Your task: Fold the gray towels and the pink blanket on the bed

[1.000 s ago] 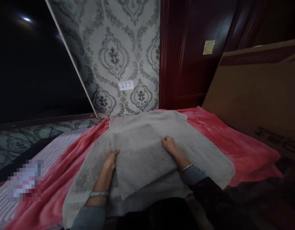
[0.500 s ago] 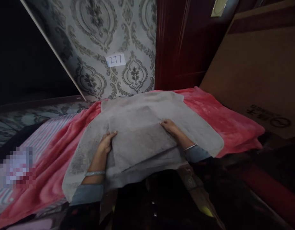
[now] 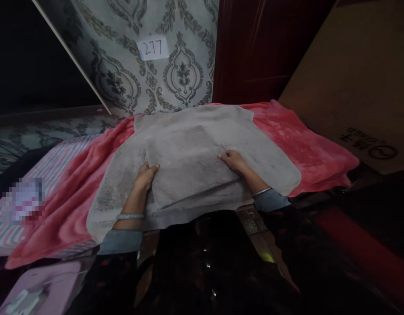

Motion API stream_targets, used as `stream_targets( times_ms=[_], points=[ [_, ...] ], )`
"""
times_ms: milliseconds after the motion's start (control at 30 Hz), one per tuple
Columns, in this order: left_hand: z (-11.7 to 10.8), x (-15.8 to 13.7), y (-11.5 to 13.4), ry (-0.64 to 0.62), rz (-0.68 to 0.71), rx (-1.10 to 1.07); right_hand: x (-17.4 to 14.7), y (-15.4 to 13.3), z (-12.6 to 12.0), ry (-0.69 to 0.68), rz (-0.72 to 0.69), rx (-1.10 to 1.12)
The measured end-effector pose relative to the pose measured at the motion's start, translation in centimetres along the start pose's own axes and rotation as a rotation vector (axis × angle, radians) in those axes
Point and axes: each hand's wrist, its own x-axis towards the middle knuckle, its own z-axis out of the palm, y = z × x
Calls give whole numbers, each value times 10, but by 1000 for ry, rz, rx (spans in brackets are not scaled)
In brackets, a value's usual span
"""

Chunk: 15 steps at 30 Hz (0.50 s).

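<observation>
A large pale grey plush cloth (image 3: pixel 267 157) with rounded corners lies spread in front of me. On its middle is a squarish grey plush piece (image 3: pixel 191 170); I cannot tell whether it is separate or a folded part of the same cloth. At this piece's left edge, my left hand (image 3: pixel 144 176) is closed, thumb on top and fingers underneath or hidden. Opposite it, my right hand (image 3: pixel 233 160) pinches the right edge. The near edge of the piece is slightly raised, with a dark gap beneath it.
Pink-red blanket (image 3: pixel 307 148) shows on both sides under the grey cloth, over striped bedding (image 3: pixel 57 168). A cardboard box (image 3: pixel 349 96) leans at right, by a dark red door (image 3: pixel 254 57). A dark screen (image 3: pixel 40 65) stands left. A pink object (image 3: pixel 54 280) lies lower left.
The view has tilted down, so everything sits higher in the picture and more of the pink object shows. Both hands keep their grip at the piece's edges.
</observation>
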Motion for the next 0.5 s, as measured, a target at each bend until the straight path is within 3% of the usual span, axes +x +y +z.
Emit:
stream_targets(
  times_ms=[167,500],
  points=[
    [-1,-2,2,-39,-4,7,-5,1,-4,-42,16,31],
    [-4,4,-2,2,19,79,-12,7,0,-32,24,157]
  ],
)
